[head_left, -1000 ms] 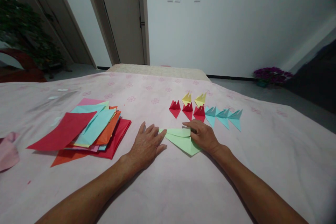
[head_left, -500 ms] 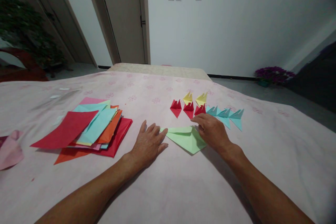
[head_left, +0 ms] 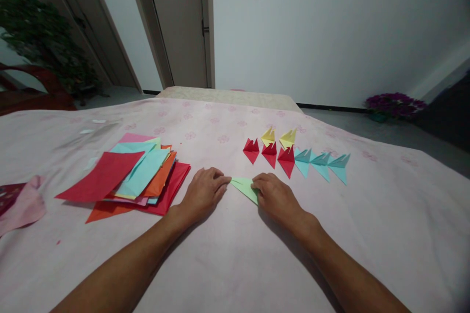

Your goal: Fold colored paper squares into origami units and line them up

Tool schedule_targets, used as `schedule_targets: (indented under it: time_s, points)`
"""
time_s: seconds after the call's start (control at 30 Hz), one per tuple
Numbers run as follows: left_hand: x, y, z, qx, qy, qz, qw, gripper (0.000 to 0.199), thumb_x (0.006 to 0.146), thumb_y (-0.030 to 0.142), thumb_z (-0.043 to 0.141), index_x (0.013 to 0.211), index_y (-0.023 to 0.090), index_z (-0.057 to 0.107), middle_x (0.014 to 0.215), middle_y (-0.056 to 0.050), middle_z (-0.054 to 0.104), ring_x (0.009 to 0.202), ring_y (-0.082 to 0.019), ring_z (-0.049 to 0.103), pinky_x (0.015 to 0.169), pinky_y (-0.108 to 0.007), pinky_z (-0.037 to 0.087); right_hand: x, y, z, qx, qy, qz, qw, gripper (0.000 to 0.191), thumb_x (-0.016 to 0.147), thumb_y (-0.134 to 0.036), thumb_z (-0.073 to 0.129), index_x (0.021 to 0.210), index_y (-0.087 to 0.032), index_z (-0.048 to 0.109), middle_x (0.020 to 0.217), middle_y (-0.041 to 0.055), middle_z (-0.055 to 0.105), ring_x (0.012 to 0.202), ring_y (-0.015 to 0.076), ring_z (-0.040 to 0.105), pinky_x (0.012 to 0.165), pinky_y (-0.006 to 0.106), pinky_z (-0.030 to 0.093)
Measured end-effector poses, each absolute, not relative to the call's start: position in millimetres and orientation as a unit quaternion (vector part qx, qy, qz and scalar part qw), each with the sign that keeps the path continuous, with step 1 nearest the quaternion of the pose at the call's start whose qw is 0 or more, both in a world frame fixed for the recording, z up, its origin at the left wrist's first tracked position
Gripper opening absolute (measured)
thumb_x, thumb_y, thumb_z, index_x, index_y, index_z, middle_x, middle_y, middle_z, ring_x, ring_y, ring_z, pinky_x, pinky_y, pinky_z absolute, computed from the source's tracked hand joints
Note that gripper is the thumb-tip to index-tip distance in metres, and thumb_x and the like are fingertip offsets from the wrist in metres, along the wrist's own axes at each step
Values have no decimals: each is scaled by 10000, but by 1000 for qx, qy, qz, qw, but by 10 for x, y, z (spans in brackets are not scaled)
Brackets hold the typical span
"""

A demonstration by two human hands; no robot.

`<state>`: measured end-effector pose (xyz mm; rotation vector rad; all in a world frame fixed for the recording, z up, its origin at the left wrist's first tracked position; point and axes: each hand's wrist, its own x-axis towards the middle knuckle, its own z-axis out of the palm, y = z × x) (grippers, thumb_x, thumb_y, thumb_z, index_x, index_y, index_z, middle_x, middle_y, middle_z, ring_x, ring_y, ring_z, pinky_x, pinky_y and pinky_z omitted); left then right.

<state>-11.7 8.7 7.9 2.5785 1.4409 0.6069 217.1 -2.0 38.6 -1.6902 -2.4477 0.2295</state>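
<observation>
A folded light green paper lies on the cloth between my hands, showing as a narrow triangle. My left hand pinches its pointed left tip between thumb and fingers. The curled fingers of my right hand grip its right part and hide that end. Just beyond stand several small folded paper birds: a row of red ones, two yellow ones behind, and light blue ones to the right.
Left of my hands lies a loose pile of coloured paper, red on top. Pink and dark red cloth sits at the far left edge. A pink flowered tablecloth covers the table. Beyond are a door and purple flowers.
My left hand went from lying flat with spread fingers to pinching the paper's tip. My right hand moved left, and the green paper now shows narrower. The view shifted slightly.
</observation>
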Motion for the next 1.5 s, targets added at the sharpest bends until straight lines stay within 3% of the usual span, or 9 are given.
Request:
schedule_targets:
  time_s: [0.17, 0.33, 0.5, 0.77, 1.0, 1.1, 1.23, 1.37, 1.5]
  points:
    - [-213, 243, -37, 837, 471, 254, 117, 233, 955, 268, 533, 1096, 283, 718, 1057, -51, 643, 993, -221, 561, 901, -378, 428, 2049, 6, 491, -603, -792, 68, 67, 156, 874, -227, 513, 907, -182, 659, 1007, 99, 635, 944, 234, 553, 705, 318, 367]
    - [-244, 322, -58, 833, 454, 267, 167, 256, 916, 172, 549, 1085, 270, 714, 1053, -40, 655, 1001, -212, 564, 917, -368, 427, 1996, 40, 484, -615, -781, 92, 68, 191, 831, -378, 602, 882, -194, 606, 999, 87, 606, 929, 238, 516, 655, 314, 307]
    - [-242, 376, -39, 823, 465, 265, 190, 284, 887, 99, 513, 1054, 232, 700, 1038, -38, 664, 1012, -209, 564, 939, -371, 418, 2009, 81, 461, -620, -771, 132, 63, 158, 803, -354, 628, 840, -206, 590, 977, 64, 600, 910, 219, 517, 628, 295, 265]
    - [-205, 404, -38, 816, 474, 270, 191, 257, 877, 116, 528, 1000, 246, 712, 1027, -31, 663, 1006, -205, 566, 935, -361, 421, 2053, 104, 458, -627, -759, 167, 49, 264, 778, -406, 673, 949, -223, 592, 881, 17, 653, 744, 173, 552, 596, 296, 219]
    - [-209, 441, -52, 824, 460, 272, 188, 242, 883, 150, 548, 988, 263, 734, 1053, -29, 657, 1027, -208, 566, 946, -379, 418, 2027, 79, 517, -613, -778, 122, 64, 232, 759, -372, 708, 892, -208, 612, 1014, 68, 628, 943, 233, 553, 664, 304, 292]
    - [-208, 449, -49, 823, 463, 270, 190, 238, 898, 170, 536, 987, 264, 735, 1059, -31, 658, 1021, -208, 569, 944, -382, 422, 2028, 74, 527, -624, -767, 142, 46, 305, 758, -386, 713, 981, -210, 601, 1044, 70, 628, 891, 222, 575, 646, 306, 295]
    - [-208, 465, -38, 826, 457, 271, 189, 244, 898, 155, 524, 986, 250, 732, 1056, -32, 663, 1028, -205, 569, 956, -384, 415, 2040, 93, 530, -620, -767, 165, 16, 297, 790, -407, 689, 1002, -220, 594, 935, 39, 660, 802, 204, 589, 617, 307, 274]
    - [-217, 491, -48, 832, 444, 271, 192, 262, 899, 143, 519, 998, 254, 734, 1042, -32, 665, 1023, -201, 569, 960, -382, 412, 2031, 91, 554, -603, -785, 136, 26, 215, 770, -380, 718, 872, -217, 622, 971, 55, 639, 928, 235, 564, 662, 311, 301]
    - [-231, 492, -60, 831, 444, 274, 190, 254, 899, 150, 540, 1006, 263, 740, 1058, -34, 660, 1016, -199, 566, 961, -387, 412, 2004, 56, 593, -615, -778, 123, 34, 292, 759, -383, 734, 946, -195, 613, 1092, 99, 594, 1011, 266, 540, 702, 322, 346]
